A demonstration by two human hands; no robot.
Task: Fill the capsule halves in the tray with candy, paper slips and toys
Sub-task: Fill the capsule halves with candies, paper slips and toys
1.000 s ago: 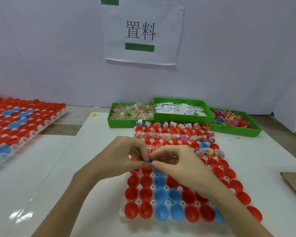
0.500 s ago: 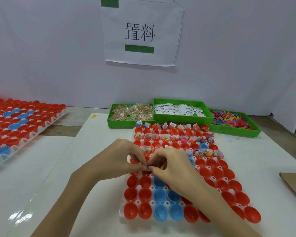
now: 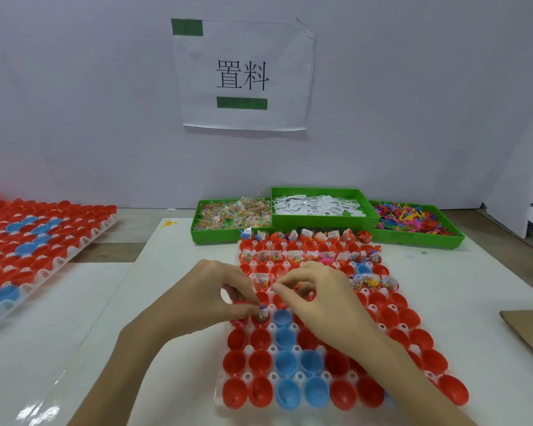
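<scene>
A white paper sign [image 3: 243,75] printed with the characters 置料 between two green bars hangs on the wall above three green plastic bins, holding wrapped candy [image 3: 234,212], white paper slips [image 3: 316,206] whose print is too small to read, and bright plastic toys [image 3: 413,218]. Just in front of the bins lies the clear dimpled tray [image 3: 246,376] of glossy red and blue capsule halves [image 3: 285,362], its far rows filled, its near right corner hidden by a forearm, while a second tray [image 3: 37,241] to its left is cut off by the frame. Over the tray's middle the left hand [image 3: 206,296] pinches a tiny blue-tipped piece [image 3: 262,307], too small to identify, and the right hand [image 3: 320,295] has finger and thumb pressed together, on what I cannot tell.
</scene>
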